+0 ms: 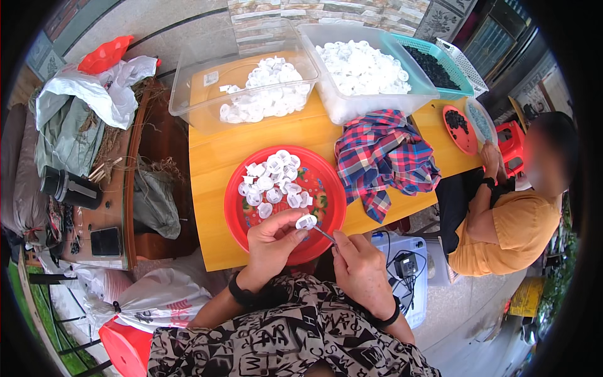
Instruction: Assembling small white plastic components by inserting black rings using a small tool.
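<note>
My left hand [271, 245] pinches a small round white plastic part [306, 222] between thumb and fingers over the near edge of a red round tray [334, 188]. In my right hand [364, 273] is a slim metal tool [324, 234], its tip against the white part. Whether it is tweezers or a thin driver I cannot tell, since the fist hides its other end. Several loose white plastic parts [274, 174] of the same look lie in the tray, mostly toward its far side.
On the yellow table [210, 201] stand two clear bins [182, 103] [370, 103] of white parts and a teal basket [468, 88] of black pieces. A plaid cloth [383, 157] lies right of the tray. At the right sits a person [512, 232], one hand by a small red plate [466, 146].
</note>
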{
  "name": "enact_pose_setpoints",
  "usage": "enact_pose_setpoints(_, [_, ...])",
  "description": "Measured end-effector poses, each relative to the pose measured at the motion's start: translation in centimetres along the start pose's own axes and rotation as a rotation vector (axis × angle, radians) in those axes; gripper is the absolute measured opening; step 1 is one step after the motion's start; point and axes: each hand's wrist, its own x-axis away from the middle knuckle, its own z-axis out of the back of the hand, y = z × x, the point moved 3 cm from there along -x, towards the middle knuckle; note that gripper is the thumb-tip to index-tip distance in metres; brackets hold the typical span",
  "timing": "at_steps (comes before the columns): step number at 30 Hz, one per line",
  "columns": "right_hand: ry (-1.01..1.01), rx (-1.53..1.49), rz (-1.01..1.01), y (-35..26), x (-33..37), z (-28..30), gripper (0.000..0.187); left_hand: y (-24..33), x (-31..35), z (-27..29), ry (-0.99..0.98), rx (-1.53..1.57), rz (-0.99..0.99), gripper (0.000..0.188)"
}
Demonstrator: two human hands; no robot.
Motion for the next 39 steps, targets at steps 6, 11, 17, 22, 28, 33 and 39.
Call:
enact_pose_setpoints(6, [-0.003,0.009,-0.018,-0.2,-0.1,-0.1,0.029,-0.4,-0.1,0.2,-0.014,0.03,0.028,0.032])
enact_pose_setpoints(11, [0.017,0.016,0.06,-0.5,0.0,-0.4,0.03,0.0,-0.1,0.1,-0.025,0.064,0.051,0.031])
enact_pose_setpoints(17, [0.003,0.007,0.052,-0.8,-0.3,-0.6,0.03,0.1,0.0,-0.1,0.0,0.072,-0.01,0.03])
enact_pose_setpoints(22, [-0.03,0.022,0.045,-0.9,-0.5,-0.6,0.032,0.2,0.1,-0.2,-0.004,0.007,-0.016,0.029])
enact_pose_setpoints(28, [-0.039,-0.088,-0.006,-0.2,-0.3,-1.3,0.027,0.0,0.1,-0.3,-0.024,-0.053,-0.075,0.028])
enact_pose_setpoints(33, [-0.106,-0.27,-0.079,0.5,-0.7,-1.6,0.021,-0.3,0.1,-0.1,-0.031,-0.104,-0.095,0.029])
enact_pose_setpoints(39, [-0.211,-0.579,-0.104,2.0,-1.3,-2.2,0.024,-0.7,-0.2,0.7,-0.087,-0.294,-0.176,0.03])
